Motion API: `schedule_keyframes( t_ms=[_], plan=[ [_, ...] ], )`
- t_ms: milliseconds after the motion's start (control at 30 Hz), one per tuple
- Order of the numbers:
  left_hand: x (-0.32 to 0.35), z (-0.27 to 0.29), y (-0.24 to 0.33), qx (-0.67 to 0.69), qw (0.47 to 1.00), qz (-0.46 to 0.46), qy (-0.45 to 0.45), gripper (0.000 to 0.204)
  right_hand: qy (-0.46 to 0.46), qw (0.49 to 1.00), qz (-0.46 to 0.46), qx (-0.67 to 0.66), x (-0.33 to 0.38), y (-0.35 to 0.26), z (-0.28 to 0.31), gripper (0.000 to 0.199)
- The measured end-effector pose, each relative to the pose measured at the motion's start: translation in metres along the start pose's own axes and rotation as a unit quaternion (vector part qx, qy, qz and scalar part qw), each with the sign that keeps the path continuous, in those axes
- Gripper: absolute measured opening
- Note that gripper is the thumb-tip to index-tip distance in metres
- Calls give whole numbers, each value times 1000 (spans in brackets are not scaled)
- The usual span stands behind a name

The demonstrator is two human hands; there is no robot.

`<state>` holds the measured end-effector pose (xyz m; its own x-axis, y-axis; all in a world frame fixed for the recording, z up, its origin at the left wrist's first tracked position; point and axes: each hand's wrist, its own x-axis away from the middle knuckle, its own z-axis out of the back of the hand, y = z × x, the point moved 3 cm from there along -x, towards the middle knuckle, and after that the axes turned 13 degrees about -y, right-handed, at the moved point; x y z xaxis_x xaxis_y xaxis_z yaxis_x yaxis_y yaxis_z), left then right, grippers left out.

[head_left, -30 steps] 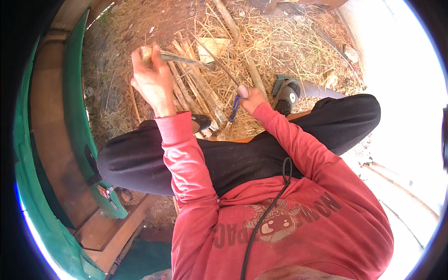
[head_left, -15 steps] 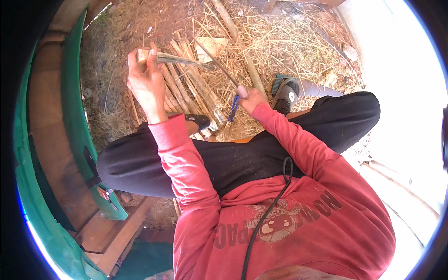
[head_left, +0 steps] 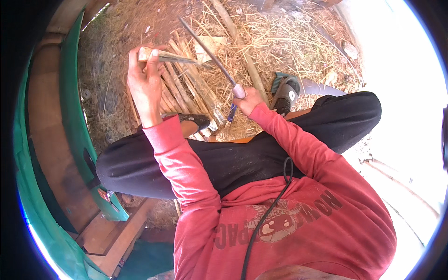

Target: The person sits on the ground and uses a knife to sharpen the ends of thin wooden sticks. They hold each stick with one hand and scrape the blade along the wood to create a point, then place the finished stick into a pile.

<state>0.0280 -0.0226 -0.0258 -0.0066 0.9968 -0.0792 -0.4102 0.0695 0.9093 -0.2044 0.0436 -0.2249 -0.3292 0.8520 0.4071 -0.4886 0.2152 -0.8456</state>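
My left hand (head_left: pixel 145 88) is closed on one end of a split bamboo piece (head_left: pixel 175 58), thumb on top, and the piece points rightward. My right hand (head_left: pixel 249 100) grips the pale handle of a long, narrow-bladed knife (head_left: pixel 207 52). Its blade slants up and to the left, with the tip beyond the bamboo piece and apart from it as far as I can tell. Below both hands, several split bamboo strips (head_left: pixel 192 88) lie side by side on the ground between my feet. A blue strap (head_left: pixel 232 112) hangs under my right hand.
Straw (head_left: pixel 289 46) covers the ground ahead, with a long pole (head_left: pixel 238 42) lying across it. My sandalled right foot (head_left: pixel 285 93) is beside a green brush-like thing (head_left: pixel 276 83). A green-edged wooden structure (head_left: pixel 72 107) stands at my left, and a bright white surface (head_left: pixel 396 70) at my right.
The knife has turned in my right hand, its tip rising up and to the left. My left hand and the bamboo piece have barely shifted.
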Motion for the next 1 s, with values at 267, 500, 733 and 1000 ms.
schedule_keyframes(
  t_ms=[267, 500, 733, 1000],
  plan=[
    [-1, -9, 5, -18, 1000, 0, -9, 27, 0, 994, -96, 60, -10, 32, -24, 29],
    [-2, -2, -1, -11, 999, 1, 48, 21, 6, 997, 1, 78, 0, 7, -8, 27],
    [-2, -9, 2, -23, 1000, -3, 2, 27, 42, 999, 2, 34, 0, 1, -16, 22],
    [0, -6, 2, -24, 998, 5, 64, 20, 12, 995, -41, 94, -3, 21, -13, 29]
  ],
)
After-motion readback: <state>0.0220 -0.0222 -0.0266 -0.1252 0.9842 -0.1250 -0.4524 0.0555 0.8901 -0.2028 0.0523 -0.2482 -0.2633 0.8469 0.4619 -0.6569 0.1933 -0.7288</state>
